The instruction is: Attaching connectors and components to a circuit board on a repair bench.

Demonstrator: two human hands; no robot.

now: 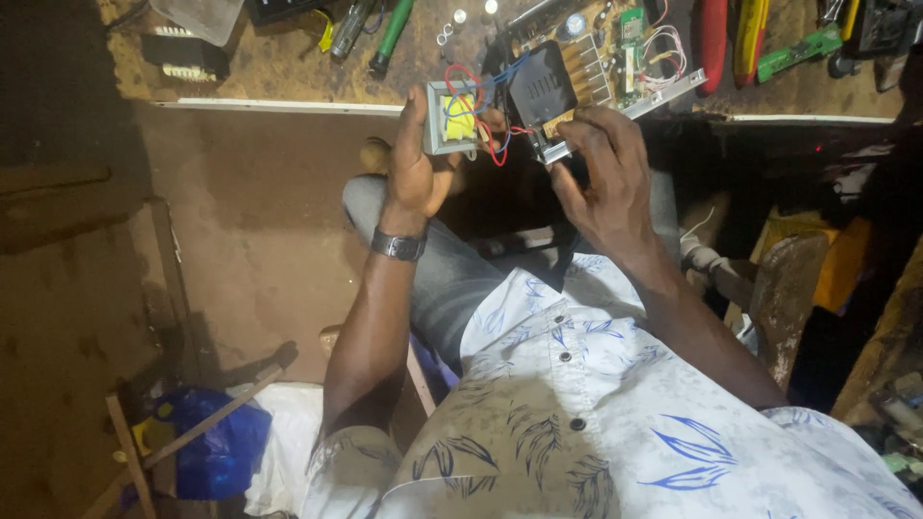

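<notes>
Got my left hand (421,171) clamped round the small transformer (452,119), dense and heavy I'd guess, right hand (601,183) pinching the fragile circuit board (544,96) edge-on, just off the workbench (288,72) front edge.

Transformer (450,117) left of board (545,94) (wires (490,96) between).

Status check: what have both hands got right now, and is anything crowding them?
Left hand grips small transformer. Right hand holds circuit board, red and blue wires linking the two. Workbench edge with tools just beyond; nothing blocking.
</notes>
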